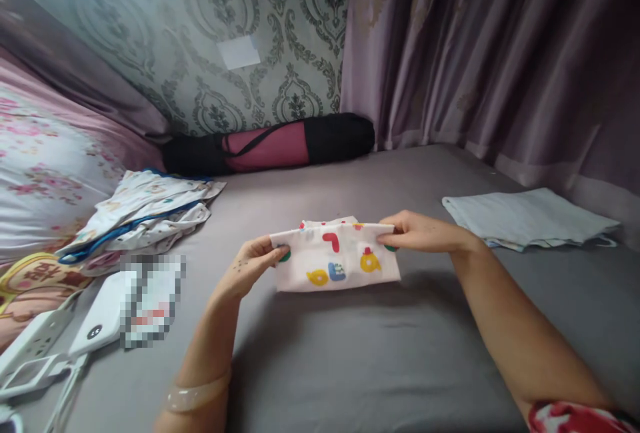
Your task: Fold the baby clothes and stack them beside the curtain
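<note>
Cloth of white, colour-printed fabric over smooth grey bed sheet; left hand and right hand: fingers pinching upper corners. Folding looks partly done, rear layers hard to see; not yet flat.

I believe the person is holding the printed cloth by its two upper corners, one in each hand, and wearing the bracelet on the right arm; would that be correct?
Not quite: the head view shows the bracelet on the left arm. The left hand and right hand do hold the cloth by its upper corners.
</note>
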Action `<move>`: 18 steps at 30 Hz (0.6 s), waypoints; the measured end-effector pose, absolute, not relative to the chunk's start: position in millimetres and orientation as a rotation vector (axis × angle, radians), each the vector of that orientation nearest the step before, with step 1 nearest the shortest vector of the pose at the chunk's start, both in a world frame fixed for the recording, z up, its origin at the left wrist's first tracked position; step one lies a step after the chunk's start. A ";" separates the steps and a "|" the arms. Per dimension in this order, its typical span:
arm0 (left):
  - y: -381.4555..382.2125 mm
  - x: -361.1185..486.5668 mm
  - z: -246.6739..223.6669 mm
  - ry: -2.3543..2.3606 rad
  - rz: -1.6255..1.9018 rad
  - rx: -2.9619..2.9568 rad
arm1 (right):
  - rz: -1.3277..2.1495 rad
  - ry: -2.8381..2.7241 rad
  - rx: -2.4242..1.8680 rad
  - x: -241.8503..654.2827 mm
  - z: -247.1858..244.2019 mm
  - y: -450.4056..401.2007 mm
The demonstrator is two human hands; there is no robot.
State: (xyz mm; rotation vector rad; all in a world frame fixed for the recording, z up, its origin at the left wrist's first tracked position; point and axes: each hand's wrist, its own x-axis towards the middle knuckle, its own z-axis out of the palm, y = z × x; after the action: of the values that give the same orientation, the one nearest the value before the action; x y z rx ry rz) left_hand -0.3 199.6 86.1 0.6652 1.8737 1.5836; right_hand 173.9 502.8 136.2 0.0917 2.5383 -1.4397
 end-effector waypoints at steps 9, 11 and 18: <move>235.9 -4.1 49.8 1.976 1.717 0.372 | -1.288 2.894 0.656 134.7 51.4 507.7; 235.3 -3.6 48.0 1.929 1.710 0.413 | -1.071 2.992 0.711 131.0 41.9 508.8; 240.4 -16.2 27.3 2.035 1.824 0.463 | -0.855 3.034 0.810 128.3 41.6 505.9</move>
State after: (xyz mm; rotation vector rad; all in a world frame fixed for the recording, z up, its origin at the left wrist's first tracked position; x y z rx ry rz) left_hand -16.2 240.4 27.3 0.4631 2.0347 1.8244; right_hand 128.3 505.9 41.6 0.8103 3.0340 -0.8552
